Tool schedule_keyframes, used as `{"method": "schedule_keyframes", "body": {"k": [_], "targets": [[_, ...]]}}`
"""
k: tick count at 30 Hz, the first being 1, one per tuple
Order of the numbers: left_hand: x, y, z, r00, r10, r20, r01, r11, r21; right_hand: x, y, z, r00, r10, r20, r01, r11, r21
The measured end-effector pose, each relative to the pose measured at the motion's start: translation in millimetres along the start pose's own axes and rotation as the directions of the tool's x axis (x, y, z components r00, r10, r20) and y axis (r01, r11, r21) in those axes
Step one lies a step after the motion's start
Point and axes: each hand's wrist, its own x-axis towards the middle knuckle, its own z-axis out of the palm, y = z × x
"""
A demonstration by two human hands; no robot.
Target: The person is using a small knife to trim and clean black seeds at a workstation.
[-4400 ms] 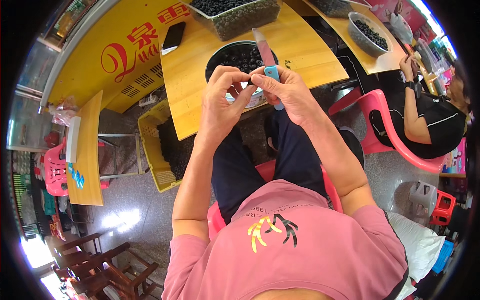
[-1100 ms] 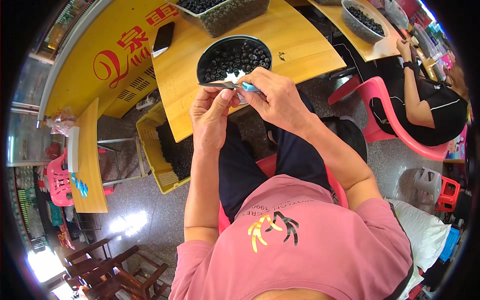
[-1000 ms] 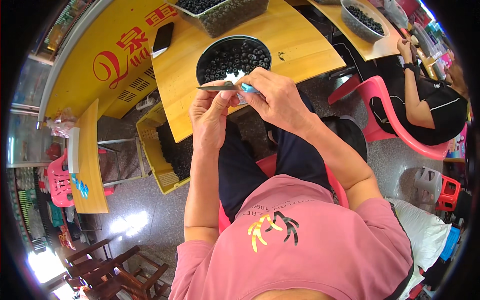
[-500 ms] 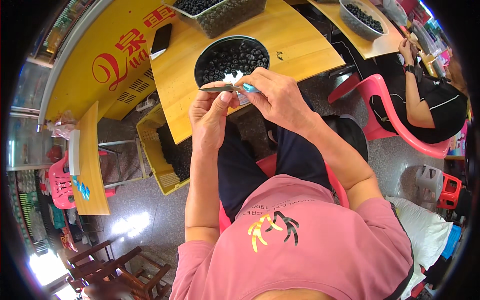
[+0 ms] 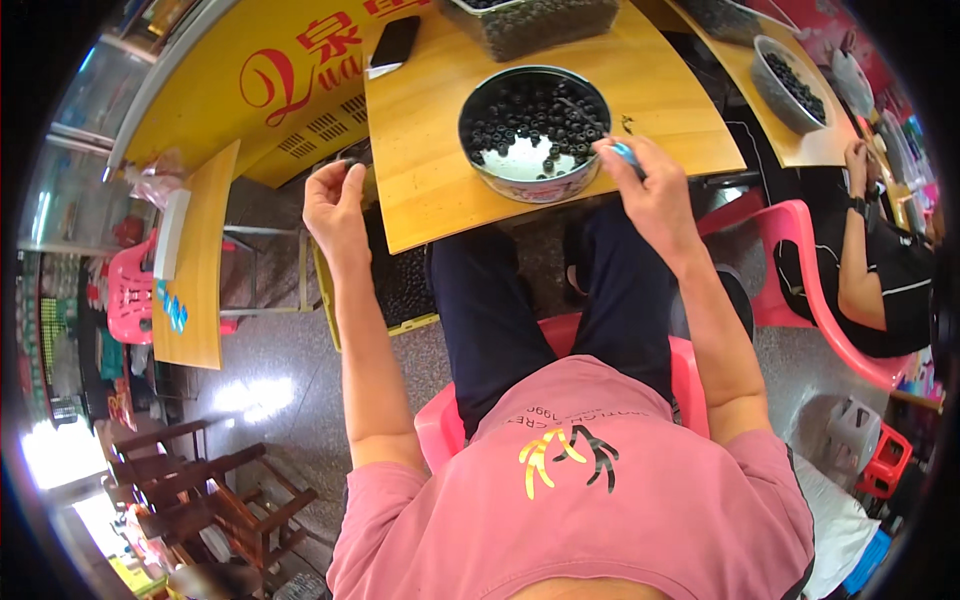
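Observation:
My left hand [image 5: 337, 210] is raised beyond the table's left edge, above a yellow crate [image 5: 412, 323] holding many dark round pieces. Its thumb and fingers pinch a small dark piece [image 5: 349, 163], mostly hidden. My right hand [image 5: 648, 190] is closed around the blue handle of a small knife [image 5: 626, 154], at the right rim of a round bowl [image 5: 545, 190]. The blade points over the bowl and is hard to make out against its contents. Small dark round pieces [image 5: 540, 112], like nuts or fruits, lie in the bowl, with part of its pale bottom showing.
A wooden table [image 5: 420, 190] carries a phone [image 5: 396, 42] and a clear tub [image 5: 540, 30] of dark pieces. On the right, a person in black [image 5: 860, 250] sits on a pink chair [image 5: 800, 235] by another table with a tub [image 5: 790, 85]. Wooden stools [image 5: 225, 490] stand lower left.
My hands have moved apart from in front of the bowl. The left went left over the crate; the right went right with the knife. The view has shifted, showing the bowl farther right.

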Motion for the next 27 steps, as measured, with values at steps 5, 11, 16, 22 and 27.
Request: {"method": "schedule_keyframes", "body": {"k": [5,11,16,22,27], "targets": [[4.5,-0.1,-8.3,0.975,0.217,0.051,-0.217,0.871,0.442,-3.5,16.2,-4.3,0.996,0.090,-0.010,-0.091,0.992,-0.082],[-16.4,44.6,99.4,0.684,0.090,0.724,-0.374,0.895,0.243,-4.8,11.8,-3.0,0.994,0.111,-0.014,-0.111,0.994,0.012],[-4.5,27.9,168.4,0.471,-0.147,0.870,-0.585,0.686,0.433,-8.6,7.8,-13.2,0.988,0.154,-0.022,-0.154,0.988,0.026],[0.1,11.3,186.5,0.340,-0.208,0.917,-0.687,0.611,0.393,-10.7,15.6,-21.4,0.982,0.183,-0.049,-0.181,0.983,0.033],[-9.4,13.2,187.5,0.358,-0.193,0.913,-0.681,0.615,0.397,-7.7,12.9,-13.8,0.982,0.190,-0.011,-0.189,0.979,0.074]]}}
